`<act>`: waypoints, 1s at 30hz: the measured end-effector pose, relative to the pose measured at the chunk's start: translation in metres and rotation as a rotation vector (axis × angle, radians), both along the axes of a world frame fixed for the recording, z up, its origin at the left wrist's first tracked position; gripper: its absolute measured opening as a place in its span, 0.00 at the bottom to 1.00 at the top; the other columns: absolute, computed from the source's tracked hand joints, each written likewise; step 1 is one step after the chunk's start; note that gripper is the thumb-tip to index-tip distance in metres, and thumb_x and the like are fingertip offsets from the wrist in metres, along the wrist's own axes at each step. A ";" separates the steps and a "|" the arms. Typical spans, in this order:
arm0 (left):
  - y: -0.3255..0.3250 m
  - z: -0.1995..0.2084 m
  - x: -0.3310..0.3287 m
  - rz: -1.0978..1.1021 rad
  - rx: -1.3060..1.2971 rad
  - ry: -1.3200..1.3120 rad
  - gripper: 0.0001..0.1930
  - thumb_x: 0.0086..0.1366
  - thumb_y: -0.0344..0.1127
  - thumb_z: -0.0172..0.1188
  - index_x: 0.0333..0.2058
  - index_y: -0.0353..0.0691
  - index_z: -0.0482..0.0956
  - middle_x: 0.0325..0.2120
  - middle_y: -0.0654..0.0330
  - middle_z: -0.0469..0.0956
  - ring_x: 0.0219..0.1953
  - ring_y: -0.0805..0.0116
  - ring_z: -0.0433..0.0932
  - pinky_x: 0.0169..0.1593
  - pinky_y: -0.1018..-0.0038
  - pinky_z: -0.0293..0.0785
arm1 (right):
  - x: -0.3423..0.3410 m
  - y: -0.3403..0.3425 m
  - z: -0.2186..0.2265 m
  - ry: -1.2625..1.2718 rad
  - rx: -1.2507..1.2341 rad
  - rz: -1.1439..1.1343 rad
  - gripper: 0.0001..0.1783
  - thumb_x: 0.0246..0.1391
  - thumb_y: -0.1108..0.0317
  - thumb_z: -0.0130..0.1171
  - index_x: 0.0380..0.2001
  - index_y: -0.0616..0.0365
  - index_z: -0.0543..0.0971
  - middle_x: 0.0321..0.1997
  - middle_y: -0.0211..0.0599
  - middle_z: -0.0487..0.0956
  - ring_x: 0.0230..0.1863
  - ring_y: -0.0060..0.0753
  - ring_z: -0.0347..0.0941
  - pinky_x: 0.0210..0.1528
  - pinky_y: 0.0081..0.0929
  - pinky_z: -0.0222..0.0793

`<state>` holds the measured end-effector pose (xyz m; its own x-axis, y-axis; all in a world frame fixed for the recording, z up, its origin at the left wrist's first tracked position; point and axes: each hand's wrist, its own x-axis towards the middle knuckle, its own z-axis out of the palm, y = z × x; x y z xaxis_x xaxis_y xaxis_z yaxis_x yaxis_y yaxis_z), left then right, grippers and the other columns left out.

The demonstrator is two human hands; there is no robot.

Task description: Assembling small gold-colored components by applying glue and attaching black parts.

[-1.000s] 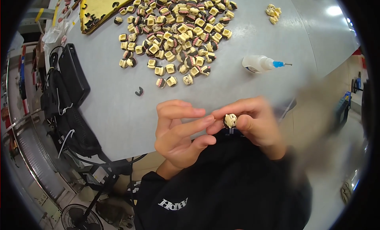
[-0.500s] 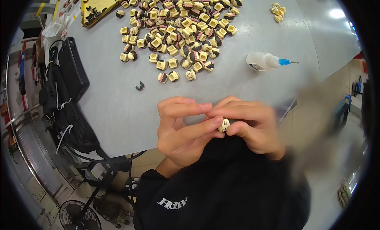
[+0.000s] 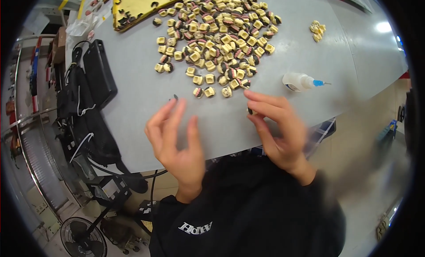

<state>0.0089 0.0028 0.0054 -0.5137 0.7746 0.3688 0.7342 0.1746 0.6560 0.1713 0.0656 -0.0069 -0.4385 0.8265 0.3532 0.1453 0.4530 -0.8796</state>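
My right hand (image 3: 281, 133) pinches a small cream skull-like piece (image 3: 251, 111) with a dark part between thumb and fingertips; the fingers cover most of it. To the left, my left hand (image 3: 177, 144) is spread, thumb away from the fingers, with nothing in it. Its fingertips are beside a small black curved piece (image 3: 175, 97) lying on the grey table (image 3: 137, 120); whether they touch it I cannot tell. Beyond both hands lies a large heap of small cream pieces (image 3: 225, 39), many with pink teeth-like rows and black parts.
A white bottle (image 3: 297, 82) with a blue needle tip lies on its side at right. Farther back is a small cream cluster (image 3: 317, 30). A yellow tray (image 3: 146, 2) with black bits stands at the far left. A black box (image 3: 99, 73) and cables lie along the left edge.
My hands have come apart. The left moved left and forward to the black curved piece; the right moved slightly forward, keeping the cream piece. The whole view has shifted a little.
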 end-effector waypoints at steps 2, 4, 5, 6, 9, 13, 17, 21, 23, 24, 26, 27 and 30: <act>0.003 -0.001 -0.013 0.039 -0.050 0.029 0.16 0.50 0.25 0.62 0.41 0.40 0.78 0.38 0.58 0.72 0.40 0.63 0.68 0.41 0.73 0.66 | -0.005 0.004 -0.003 -0.138 0.150 -0.063 0.18 0.44 0.88 0.54 0.41 0.66 0.71 0.43 0.46 0.74 0.38 0.32 0.72 0.36 0.20 0.70; 0.005 -0.002 -0.021 0.103 -0.165 0.066 0.14 0.54 0.27 0.60 0.41 0.41 0.78 0.36 0.61 0.71 0.39 0.69 0.70 0.39 0.77 0.65 | -0.010 0.003 0.001 -0.130 0.126 -0.068 0.18 0.43 0.88 0.55 0.41 0.66 0.72 0.44 0.46 0.74 0.37 0.32 0.72 0.35 0.20 0.69; 0.006 -0.001 -0.022 0.111 -0.162 0.071 0.14 0.54 0.27 0.60 0.41 0.41 0.78 0.36 0.61 0.71 0.39 0.69 0.70 0.39 0.77 0.65 | -0.013 0.002 0.003 -0.131 0.097 -0.085 0.18 0.43 0.88 0.55 0.41 0.66 0.72 0.44 0.47 0.73 0.37 0.31 0.72 0.35 0.20 0.69; 0.008 0.001 -0.023 0.119 -0.165 0.043 0.14 0.52 0.27 0.61 0.40 0.41 0.78 0.35 0.61 0.71 0.39 0.67 0.69 0.39 0.75 0.65 | -0.014 0.001 0.004 -0.135 0.068 -0.104 0.18 0.43 0.88 0.55 0.41 0.66 0.72 0.44 0.48 0.73 0.36 0.31 0.72 0.34 0.19 0.69; 0.013 0.001 -0.023 0.127 -0.166 -0.019 0.14 0.50 0.27 0.63 0.38 0.40 0.80 0.32 0.60 0.71 0.38 0.64 0.68 0.39 0.72 0.66 | -0.007 -0.004 -0.002 -0.061 0.176 -0.180 0.14 0.46 0.84 0.54 0.39 0.67 0.72 0.45 0.50 0.72 0.34 0.31 0.71 0.33 0.20 0.68; 0.016 -0.002 -0.025 0.101 -0.151 0.000 0.12 0.49 0.28 0.64 0.35 0.39 0.80 0.30 0.61 0.71 0.35 0.66 0.69 0.37 0.72 0.66 | 0.019 -0.012 -0.005 -0.019 0.392 -0.250 0.10 0.51 0.78 0.50 0.38 0.68 0.69 0.44 0.52 0.70 0.29 0.31 0.68 0.34 0.21 0.66; 0.015 -0.001 -0.026 0.104 -0.161 -0.029 0.11 0.49 0.25 0.64 0.34 0.38 0.81 0.28 0.60 0.72 0.32 0.67 0.71 0.36 0.74 0.67 | 0.035 -0.016 -0.021 0.223 0.372 -0.350 0.09 0.53 0.75 0.47 0.38 0.66 0.66 0.42 0.50 0.70 0.30 0.31 0.67 0.35 0.23 0.65; 0.009 -0.001 -0.027 -0.068 -0.054 -0.081 0.14 0.46 0.21 0.64 0.35 0.37 0.80 0.28 0.60 0.74 0.31 0.69 0.73 0.34 0.77 0.69 | 0.044 -0.012 -0.020 0.219 0.263 -0.451 0.16 0.47 0.81 0.50 0.41 0.62 0.65 0.45 0.51 0.68 0.31 0.31 0.68 0.35 0.23 0.68; 0.008 0.002 -0.018 -0.114 0.011 -0.202 0.16 0.45 0.18 0.64 0.36 0.34 0.79 0.29 0.58 0.75 0.33 0.69 0.74 0.36 0.77 0.70 | 0.042 -0.007 -0.017 0.219 0.262 -0.484 0.16 0.47 0.81 0.50 0.42 0.62 0.65 0.46 0.52 0.67 0.33 0.32 0.68 0.38 0.24 0.67; 0.006 0.002 -0.013 -0.137 0.043 -0.265 0.17 0.44 0.17 0.64 0.36 0.33 0.79 0.29 0.57 0.75 0.33 0.69 0.75 0.36 0.77 0.71 | 0.040 -0.003 -0.017 0.213 0.263 -0.516 0.17 0.47 0.81 0.51 0.42 0.63 0.65 0.47 0.52 0.67 0.35 0.33 0.68 0.41 0.26 0.67; 0.002 0.000 -0.006 -0.178 0.073 -0.365 0.17 0.44 0.16 0.64 0.36 0.32 0.78 0.29 0.56 0.75 0.34 0.68 0.75 0.37 0.77 0.72 | 0.032 0.006 -0.014 0.204 0.264 -0.550 0.17 0.47 0.81 0.52 0.43 0.63 0.65 0.47 0.52 0.67 0.38 0.33 0.69 0.43 0.27 0.66; 0.000 0.002 -0.004 -0.217 0.105 -0.463 0.17 0.44 0.15 0.63 0.37 0.31 0.77 0.30 0.55 0.75 0.34 0.67 0.75 0.37 0.76 0.73 | 0.022 0.012 -0.009 0.158 0.213 -0.556 0.19 0.48 0.80 0.52 0.45 0.63 0.64 0.47 0.52 0.68 0.41 0.35 0.69 0.46 0.28 0.65; -0.001 -0.002 0.003 -0.280 0.188 -0.612 0.17 0.45 0.14 0.62 0.37 0.30 0.76 0.31 0.53 0.75 0.35 0.65 0.76 0.38 0.74 0.74 | 0.018 0.018 -0.003 0.042 0.117 -0.514 0.22 0.48 0.79 0.54 0.48 0.64 0.63 0.47 0.51 0.69 0.45 0.37 0.69 0.48 0.29 0.64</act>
<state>0.0115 0.0019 0.0032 -0.4622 0.8598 0.2171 0.2235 -0.1239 0.9668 0.1893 0.0837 -0.0102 0.0297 0.8851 0.4644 0.3408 0.4278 -0.8372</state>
